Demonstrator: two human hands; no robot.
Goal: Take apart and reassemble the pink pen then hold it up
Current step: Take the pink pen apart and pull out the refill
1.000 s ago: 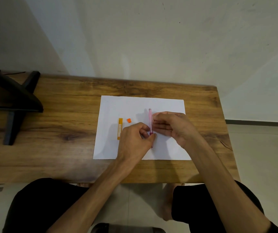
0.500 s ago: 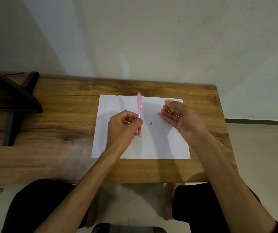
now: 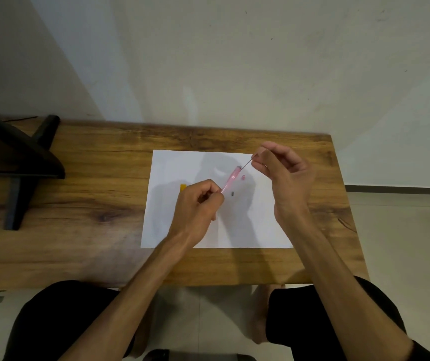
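Curled fingers of the left hand (image 3: pixel 198 201) make a tight grip on the lower end of the pink pen barrel (image 3: pixel 231 179), which slants up and to the right above the white paper sheet (image 3: pixel 172 220). At the far left a black stand (image 3: pixel 13 162) sits on the wooden counter (image 3: pixel 91 217). A small yellow piece (image 3: pixel 183 187) peeks out on the paper just behind the left knuckles. Below the barrel's middle, a small dark piece (image 3: pixel 232 193) lies on the sheet, and a tiny pink piece (image 3: pixel 243 177) lies just right of the barrel's upper end. From that open upper end a thin dark refill (image 3: pixel 247 164) runs up and right, part of it out of the barrel. Its far tip is pinched in a narrow grip between thumb and forefinger of the right hand (image 3: pixel 284 175), which is raised over the paper's top right corner, with the other fingers loosely curled. Both forearms reach in from below, over black-clad knees at the counter's near edge.
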